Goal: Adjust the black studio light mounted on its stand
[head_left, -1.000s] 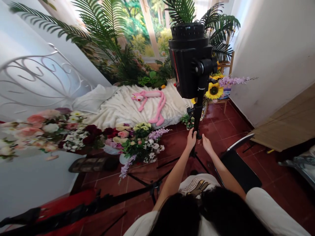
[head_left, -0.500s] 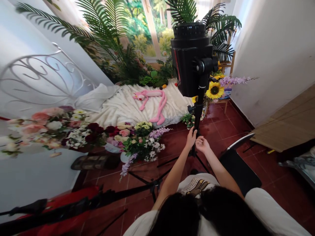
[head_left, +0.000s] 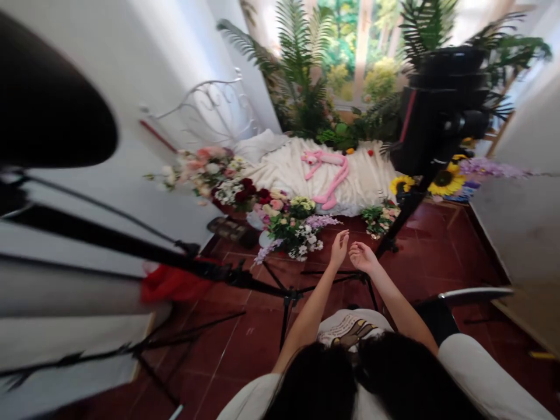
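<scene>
My left hand [head_left: 339, 249] is in front of my body with its fingers stretched out and holds nothing. Close beside it is my right hand [head_left: 362, 257], empty, its fingers loosely curled but apart. Just right of both hands rises the black pole [head_left: 396, 221] of a light stand, tilted in the view; neither hand touches it. A black studio light [head_left: 441, 111] with a red stripe is mounted on top, slightly blurred. The stand's lower part is partly hidden behind my right hand and forearm.
Another tripod [head_left: 286, 294] stands at left, with a large dark lamp head [head_left: 52, 99] at upper left. Flowers [head_left: 289, 227] border a cream blanket [head_left: 280, 169] bearing a pink plush toy [head_left: 330, 169]. A dark chair [head_left: 441, 321] is at right; red cloth [head_left: 175, 283] lies left.
My left hand has come away from the light stand's pole. The view has swung left, so the light and flowers appear farther right and the dark lamp head has come into view.
</scene>
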### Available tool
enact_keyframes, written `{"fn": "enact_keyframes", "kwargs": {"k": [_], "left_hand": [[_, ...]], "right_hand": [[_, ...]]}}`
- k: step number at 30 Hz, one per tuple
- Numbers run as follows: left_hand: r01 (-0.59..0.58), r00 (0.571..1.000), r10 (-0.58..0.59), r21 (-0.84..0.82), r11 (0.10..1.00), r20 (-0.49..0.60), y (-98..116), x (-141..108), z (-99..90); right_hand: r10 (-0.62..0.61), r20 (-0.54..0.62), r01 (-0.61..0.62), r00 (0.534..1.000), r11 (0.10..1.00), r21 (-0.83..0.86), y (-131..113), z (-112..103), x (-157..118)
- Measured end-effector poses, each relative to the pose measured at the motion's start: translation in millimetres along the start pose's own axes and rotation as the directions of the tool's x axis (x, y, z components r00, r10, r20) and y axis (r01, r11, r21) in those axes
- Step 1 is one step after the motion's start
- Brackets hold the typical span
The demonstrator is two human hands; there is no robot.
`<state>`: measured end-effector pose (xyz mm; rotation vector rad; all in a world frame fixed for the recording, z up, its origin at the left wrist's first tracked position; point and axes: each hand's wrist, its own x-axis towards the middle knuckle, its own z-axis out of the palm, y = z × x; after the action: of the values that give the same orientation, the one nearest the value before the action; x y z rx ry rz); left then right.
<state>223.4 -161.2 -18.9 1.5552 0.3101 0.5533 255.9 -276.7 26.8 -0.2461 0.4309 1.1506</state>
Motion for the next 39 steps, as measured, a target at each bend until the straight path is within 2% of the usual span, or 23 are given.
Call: {"fn": "enact_keyframes", "kwargs": {"k": [3, 5, 7, 11, 13, 15, 18, 20, 22, 25, 28, 30, 32, 34, 36, 39], "left_hand": [[-0.015, 0.986, 0.021, 0.039, 0.999, -0.163, 2.2, -4.8, -49.1], [-0.01, 0.957, 0.03, 0.071, 0.997, -0.289, 4.5, -14.0, -85.0], [0.004, 0.907, 0.04, 0.103, 0.995, -0.42, 7.4, -28.5, -121.4], [0.018, 0.765, 0.089, 0.159, 0.987, -0.637, 15.7, -69.5, -185.2], [0.022, 0.71, 0.114, 0.183, 0.983, -0.695, 20.0, -91.2, -208.1], [0.041, 0.681, 0.118, 0.198, 0.979, -0.723, 23.2, -109.4, -224.2], [0.074, 0.647, 0.103, 0.197, 0.978, -0.756, 25.6, -126.3, -238.5], [0.083, 0.622, 0.098, 0.189, 0.978, -0.777, 27.1, -131.4, -243.7], [0.091, 0.615, 0.1, 0.196, 0.976, -0.782, 29.8, -133.6, -246.6], [0.112, 0.596, 0.118, 0.228, 0.967, -0.794, 35.1, -134.4, -247.9], [0.099, 0.517, 0.147, 0.23, 0.968, -0.843, 38.6, -133.2, -247.7], [0.073, 0.456, 0.168, 0.225, 0.972, -0.874, 38.9, -130.9, -248.2], [0.05, 0.423, 0.193, 0.235, 0.971, -0.886, 38.0, -127.8, -249.6], [0.022, 0.433, 0.22, 0.254, 0.967, -0.874, 36.2, -124.7, -251.8], [-0.007, 0.471, 0.236, 0.264, 0.965, -0.85, 34.0, -122.1, -254.1], [-0.031, 0.508, 0.24, 0.261, 0.965, -0.827, 30.2, -120.0, -256.7]], "right_hand": [[0.126, -0.014, -0.127, 0.992, 0.986, -0.109, 26.6, 16.3, 31.6], [0.215, -0.007, -0.212, 0.977, 0.956, -0.202, 49.9, 26.4, 51.7], [0.304, 0.005, -0.288, 0.953, 0.909, -0.302, 76.2, 36.3, 70.3], [0.459, -0.005, -0.412, 0.889, 0.792, -0.451, 131.9, 56.2, 100.4], [0.522, -0.019, -0.456, 0.853, 0.727, -0.513, 158.3, 64.8, 110.5], [0.575, -0.033, -0.488, 0.818, 0.662, -0.57, 181.4, 71.4, 117.0], [0.633, -0.051, -0.528, 0.773, 0.596, -0.605, 207.0, 76.0, 121.8], [0.658, -0.065, -0.559, 0.75, 0.579, -0.594, 217.6, 76.7, 123.9], [0.669, -0.076, -0.569, 0.74, 0.561, -0.601, 224.0, 77.8, 127.2], [0.66, -0.085, -0.525, 0.746, 0.505, -0.686, 227.5, 85.3, 137.5], [0.606, -0.123, -0.436, 0.786, 0.402, -0.805, 225.5, 102.6, 155.0], [0.56, -0.169, -0.367, 0.811, 0.264, -0.892, 221.4, 118.0, 169.0], [0.542, -0.217, -0.297, 0.812, 0.065, -0.953, 216.2, 135.0, 182.9], [0.547, -0.264, -0.217, 0.794, -0.151, -0.964, 211.9, 152.0, 195.6], [0.551, -0.311, -0.127, 0.774, -0.347, -0.929, 210.2, 167.4, 207.0], [0.58, -0.373, 0.012, 0.724, -0.551, -0.834, 212.3, 184.1, 221.9]]}}
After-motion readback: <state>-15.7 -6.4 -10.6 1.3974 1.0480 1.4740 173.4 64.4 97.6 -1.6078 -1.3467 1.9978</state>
